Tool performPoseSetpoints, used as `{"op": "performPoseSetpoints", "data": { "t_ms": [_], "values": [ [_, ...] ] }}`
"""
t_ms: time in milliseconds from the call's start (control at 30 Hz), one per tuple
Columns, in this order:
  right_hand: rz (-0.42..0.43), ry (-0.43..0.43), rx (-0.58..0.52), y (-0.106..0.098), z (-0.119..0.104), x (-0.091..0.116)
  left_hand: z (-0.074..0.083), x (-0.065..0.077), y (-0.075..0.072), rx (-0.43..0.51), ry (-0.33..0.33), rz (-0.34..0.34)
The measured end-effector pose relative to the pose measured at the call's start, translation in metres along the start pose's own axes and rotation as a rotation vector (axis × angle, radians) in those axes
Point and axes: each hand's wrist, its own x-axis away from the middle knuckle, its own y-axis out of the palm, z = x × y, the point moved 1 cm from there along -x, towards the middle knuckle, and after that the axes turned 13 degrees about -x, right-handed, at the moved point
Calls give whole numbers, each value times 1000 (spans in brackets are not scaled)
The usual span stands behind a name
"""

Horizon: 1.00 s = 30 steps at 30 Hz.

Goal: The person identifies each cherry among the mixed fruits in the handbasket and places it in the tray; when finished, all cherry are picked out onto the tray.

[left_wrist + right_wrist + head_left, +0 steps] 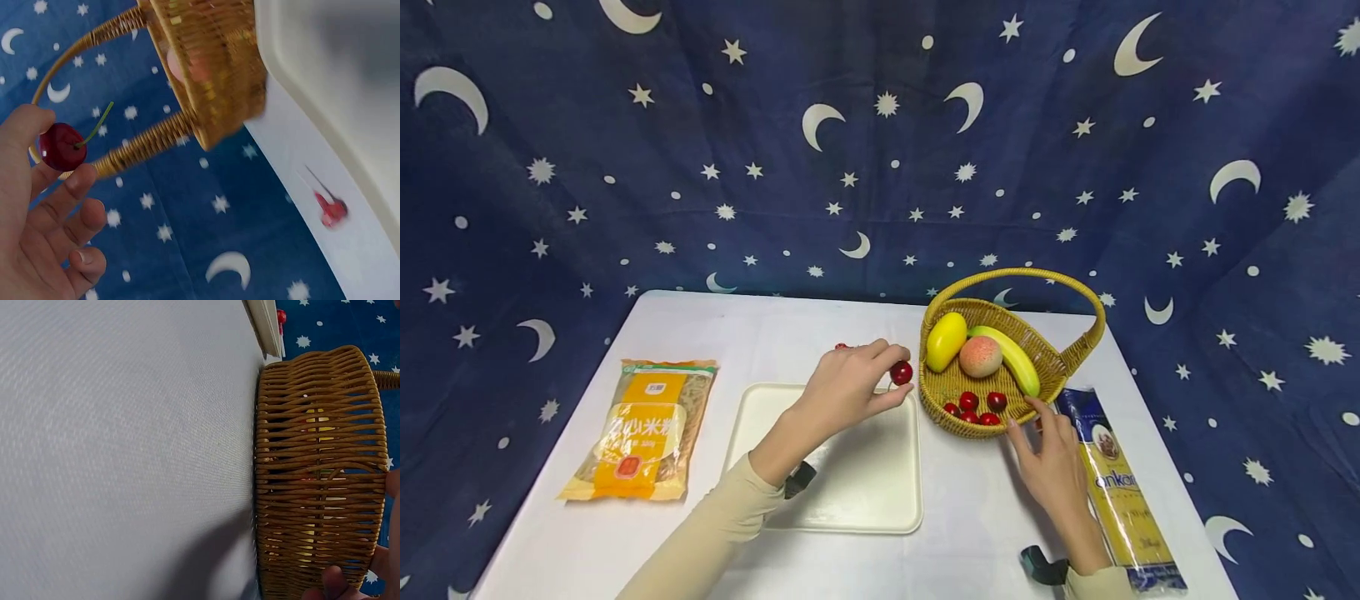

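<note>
Cherry, dark red, round and glossy, with thin green stem [901,372]: raised between thumb and forefinger of left hand [848,382], grip clamped on the fruit, remaining fingers loosely bent; position above the table, near the left side of the basket and over the tray's far right corner. Basket, golden-brown woven wicker with tall arched handle [312,444]: upright at the far right of the table, near rim held by right hand [1054,462], its grip closed on that edge with a fingertip against the outer wall. Basket contents: yellow oval fruit [946,342] at left; rounded pink-orange peach [981,357] at centre; curved green-yellow banana [1013,362] at right; several loose dark red cherries [968,401] along the near side. Tray, cream, square, with rounded corners and raised lip [865,500]: flat beneath the left forearm. Small red item with thin stem [332,211]: beyond the tray, blurred. Clear-and-orange noodle bag [640,433]: left of the tray. Long blue-and-yellow packet [1123,492]: right of the right hand. Table, white-topped [962,517]. Backdrop, dark blue cloth printed with pale moons and stars [917,179].
</note>
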Motion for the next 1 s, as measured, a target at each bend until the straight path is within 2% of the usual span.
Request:
{"op": "performPoseSetpoints", "data": {
  "t_ms": [200, 367, 533, 633, 767, 1000],
  "values": [
    [-7, 7, -1, 0, 0, -1, -32, 32, -16, -38, -133, 49],
    [-9, 13, -8, 1, 0, -1, -56, 58, -28, -81, -236, 59],
    [-5, 11, -14, 1, -1, 1, -72, 82, -29, -114, -334, 37],
    [10, 5, -17, 0, 1, 1, -79, 94, -23, -102, -389, -25],
    [27, -17, -25, 0, 2, 0, -88, 107, -10, -106, -452, -150],
    [18, -21, -32, 3, 0, 1, -99, 123, 19, -130, -505, -381]
  ]
}}
